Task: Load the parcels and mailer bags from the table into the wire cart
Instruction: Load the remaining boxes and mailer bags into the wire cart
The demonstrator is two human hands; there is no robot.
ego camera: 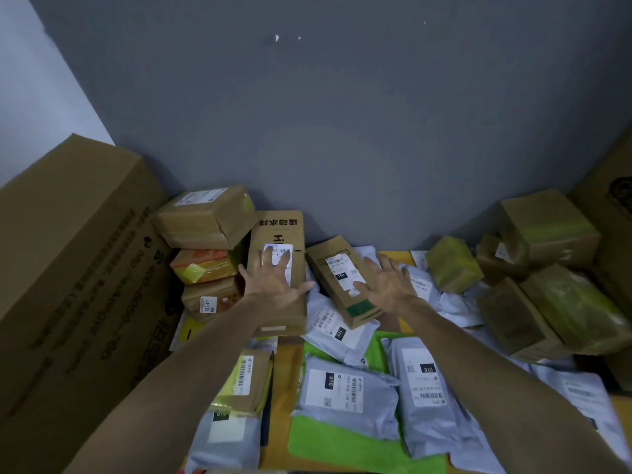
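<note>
A yellow table (282,381) is covered with parcels and mailer bags. My left hand (273,282) lies flat, fingers spread, on a long brown box (278,230) with a white label, at the back centre. My right hand (386,282) is spread open next to a smaller brown box (337,268) with a green stripe, thumb at its label; I cannot tell if it touches. Grey mailer bags (345,395) and green bags (328,446) lie nearer me. The wire cart is not in view.
A very large carton (78,268) stands along the left. Three small boxes (205,220) are stacked beside the long box. Tape-wrapped brown boxes (547,227) pile up at the right. A grey wall (342,114) closes the back.
</note>
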